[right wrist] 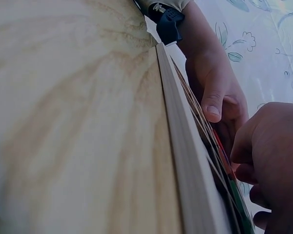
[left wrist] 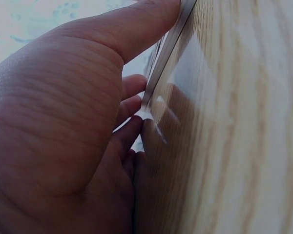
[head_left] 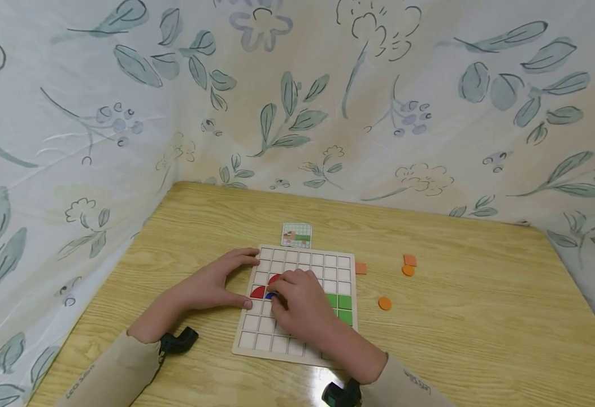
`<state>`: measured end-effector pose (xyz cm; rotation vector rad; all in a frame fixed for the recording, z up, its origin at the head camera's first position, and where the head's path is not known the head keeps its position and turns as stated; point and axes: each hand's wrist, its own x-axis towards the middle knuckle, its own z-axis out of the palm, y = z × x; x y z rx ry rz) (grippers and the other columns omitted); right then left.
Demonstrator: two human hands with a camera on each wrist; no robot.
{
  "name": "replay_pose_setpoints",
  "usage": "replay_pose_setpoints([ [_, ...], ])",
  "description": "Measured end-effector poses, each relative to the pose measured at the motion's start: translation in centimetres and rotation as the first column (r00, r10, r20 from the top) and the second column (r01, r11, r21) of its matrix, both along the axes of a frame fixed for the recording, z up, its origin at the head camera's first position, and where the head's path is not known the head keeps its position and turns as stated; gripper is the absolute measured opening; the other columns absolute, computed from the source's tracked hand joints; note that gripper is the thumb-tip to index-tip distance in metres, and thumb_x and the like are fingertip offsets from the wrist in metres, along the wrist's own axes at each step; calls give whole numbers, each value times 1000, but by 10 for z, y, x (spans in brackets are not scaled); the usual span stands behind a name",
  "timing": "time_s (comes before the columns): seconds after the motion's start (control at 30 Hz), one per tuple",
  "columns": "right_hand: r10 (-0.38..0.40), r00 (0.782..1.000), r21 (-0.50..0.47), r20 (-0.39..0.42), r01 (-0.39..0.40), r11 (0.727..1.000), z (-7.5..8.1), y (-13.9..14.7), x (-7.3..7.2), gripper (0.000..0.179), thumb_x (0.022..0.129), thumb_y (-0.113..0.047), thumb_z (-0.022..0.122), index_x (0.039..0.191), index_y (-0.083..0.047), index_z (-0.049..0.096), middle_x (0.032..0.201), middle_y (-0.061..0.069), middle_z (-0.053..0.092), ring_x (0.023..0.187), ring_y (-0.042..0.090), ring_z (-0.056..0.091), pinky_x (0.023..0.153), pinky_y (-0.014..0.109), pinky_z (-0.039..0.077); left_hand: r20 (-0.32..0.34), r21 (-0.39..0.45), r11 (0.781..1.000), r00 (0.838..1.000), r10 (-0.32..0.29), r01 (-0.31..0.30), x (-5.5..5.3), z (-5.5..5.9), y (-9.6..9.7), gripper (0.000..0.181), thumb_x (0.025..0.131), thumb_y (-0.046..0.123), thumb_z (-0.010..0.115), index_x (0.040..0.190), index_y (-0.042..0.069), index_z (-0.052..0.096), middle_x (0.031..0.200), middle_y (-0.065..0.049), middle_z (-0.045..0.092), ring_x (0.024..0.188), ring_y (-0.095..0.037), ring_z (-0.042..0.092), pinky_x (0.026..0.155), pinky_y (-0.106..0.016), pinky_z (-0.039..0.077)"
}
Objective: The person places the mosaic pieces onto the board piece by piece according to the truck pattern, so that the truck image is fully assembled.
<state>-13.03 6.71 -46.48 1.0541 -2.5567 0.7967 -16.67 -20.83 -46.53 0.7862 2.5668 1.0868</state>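
A wooden grid board lies on the table, edge-on in the right wrist view. My left hand rests at its left edge, thumb and fingers spread and touching the rim; in the left wrist view the hand is beside that edge. My right hand is over the board with fingers bent, thumb and forefinger around a small blue piece, mostly covered. Left of it sits a red quarter-circle piece; another red piece shows above, partly hidden. Green square pieces fill cells at the right.
A pattern card lies just behind the board. To the right are an orange square by the rim, another orange square touching an orange disc, and a second orange disc. A patterned cloth surrounds the table.
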Motion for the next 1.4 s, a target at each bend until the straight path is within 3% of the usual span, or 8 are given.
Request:
replay_pose_setpoints([
  [0.63, 14, 995, -71, -103, -21, 997, -4, 18, 5, 6, 92, -12, 79, 97, -15, 82, 96, -6, 73, 89, 15, 67, 77, 36, 47, -7, 12, 1000, 1000, 0, 0, 1, 2, 1, 91, 83, 54, 95, 158, 22, 56, 175, 5, 34, 162, -26, 29, 126, -60, 30],
  [1.03, -54, 992, -96, -114, 43, 994, -2, 47, 0, 8, 93, -8, 80, 98, -13, 83, 95, -4, 73, 92, 18, 68, 81, 40, 50, -21, 5, 1000, 1000, -15, 15, -1, 1, 2, 93, 83, 56, 95, 159, 21, 56, 175, 5, 34, 163, -27, 28, 126, -60, 30],
  [1.27, -92, 986, -112, -136, 76, 991, -4, 71, -7, 8, 92, -6, 79, 99, -9, 83, 94, -2, 73, 87, 19, 67, 76, 39, 51, 3, -14, 1000, 1000, 10, -10, 0, -1, 1, 94, 81, 60, 94, 160, 26, 54, 176, 11, 32, 163, -20, 25, 128, -56, 28],
  [1.4, -106, 983, -119, -148, 88, 989, -6, 85, -12, 9, 90, -3, 79, 98, -7, 83, 94, -1, 74, 86, 20, 68, 80, 44, 54, 6, -14, 1000, 1000, 17, -17, 1, -1, 1, 94, 81, 60, 94, 159, 26, 55, 176, 11, 32, 163, -21, 25, 128, -57, 28],
])
